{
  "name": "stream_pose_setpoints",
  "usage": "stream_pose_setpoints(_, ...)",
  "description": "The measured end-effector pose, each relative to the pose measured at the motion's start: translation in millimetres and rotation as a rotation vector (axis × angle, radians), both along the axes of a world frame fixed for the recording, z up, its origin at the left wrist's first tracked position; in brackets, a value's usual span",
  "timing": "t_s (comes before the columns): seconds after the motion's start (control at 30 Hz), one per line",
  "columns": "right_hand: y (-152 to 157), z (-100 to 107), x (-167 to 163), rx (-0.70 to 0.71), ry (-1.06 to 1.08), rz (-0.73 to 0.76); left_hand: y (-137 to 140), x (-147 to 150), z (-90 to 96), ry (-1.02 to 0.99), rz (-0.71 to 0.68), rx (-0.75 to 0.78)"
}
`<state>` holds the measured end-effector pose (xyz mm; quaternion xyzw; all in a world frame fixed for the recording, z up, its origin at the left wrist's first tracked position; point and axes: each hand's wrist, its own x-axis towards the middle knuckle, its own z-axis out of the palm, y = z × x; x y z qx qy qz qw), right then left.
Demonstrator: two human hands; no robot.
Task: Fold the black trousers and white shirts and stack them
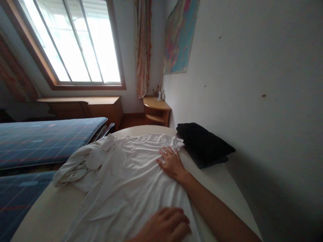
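A white T-shirt (pixel 141 178) lies spread out on a round, cream-coloured table, its neckline at the far side and wrinkles across the front. My right hand (pixel 173 164) rests flat near the shirt's right shoulder with fingers spread, holding nothing. Closer to me, my left hand (pixel 164 226) is over the lower right part of the shirt. Its fingers are loosely bent and a little blurred, and I see nothing held in them. A crumpled pale garment (pixel 78 164) is bunched along the shirt's left side, partly touching it.
A folded black stack of clothes (pixel 202 143) sits on the table's (pixel 227 195) right side, near the wall. To the left are blue checked mattresses (pixel 50 141). A corner shelf (pixel 157 104), a wooden desk (pixel 101 102) and a window stand beyond.
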<state>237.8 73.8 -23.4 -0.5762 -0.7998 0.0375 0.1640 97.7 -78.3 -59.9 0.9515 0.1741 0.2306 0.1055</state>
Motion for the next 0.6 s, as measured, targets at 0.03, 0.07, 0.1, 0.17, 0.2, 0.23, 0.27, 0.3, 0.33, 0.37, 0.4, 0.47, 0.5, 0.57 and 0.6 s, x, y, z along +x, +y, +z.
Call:
stream_pose_setpoints(0.03,-2.2,0.8,-0.1,0.012,0.004,0.021,18.7,-10.1,16.3,-0.048,0.107,-0.039)
stream_pose_setpoints(0.07,-4.4,1.8,-0.1,0.008,0.008,0.039,39.8,-21.3,30.9,-0.084,0.247,-0.056)
stream_pose_setpoints(0.1,-6.6,2.9,-0.2,-0.014,0.012,0.053,62.7,-33.1,42.5,-0.086,0.364,-0.047)
stream_pose_setpoints(0.17,-11.9,6.5,-0.6,-0.074,0.013,0.077,109.7,-57.6,53.5,-0.043,0.606,-0.008)
stream_pose_setpoints(0.2,-15.2,8.9,-1.3,-0.091,0.012,0.084,131.6,-70.0,52.8,0.018,0.717,0.001)
stream_pose_setpoints(0.23,-19.1,11.4,-2.6,-0.094,0.014,0.093,151.0,-82.1,48.8,0.081,0.801,-0.002)
stream_pose_setpoints(0.27,-23.6,13.8,-4.4,-0.087,0.019,0.105,167.3,-93.7,42.4,0.134,0.883,-0.016)
stream_pose_setpoints(0.3,-28.8,15.9,-7.0,-0.077,0.028,0.123,180.2,-104.4,34.8,0.19,0.942,-0.041)
stream_pose_setpoints(0.33,-34.5,17.3,-10.1,-0.073,0.039,0.15,189.8,-114.0,27.3,0.231,0.968,-0.056)
stream_pose_setpoints(0.37,-40.4,17.9,-13.7,-0.081,0.048,0.186,196.5,-122.0,20.5,0.251,0.957,-0.033)
stream_pose_setpoints(0.4,-46.4,17.8,-17.5,-0.1,0.051,0.227,200.7,-128.2,15.2,0.269,0.956,-0.02)
stream_pose_setpoints(0.47,-58.0,16.0,-24.3,-0.146,0.044,0.29,204.7,-135.5,9.9,0.298,0.95,-0.001)
stream_pose_setpoints(0.5,-63.6,14.9,-26.5,-0.162,0.038,0.308,205.5,-136.7,9.6,0.313,0.957,-0.006)
stream_pose_setpoints(0.57,-75.2,14.0,-27.1,-0.176,0.036,0.325,206.3,-135.7,11.8,0.344,0.973,-0.029)
stream_pose_setpoints(0.6,-81.4,14.5,-25.0,-0.184,0.042,0.337,206.5,-134.1,13.5,0.353,0.983,-0.034)
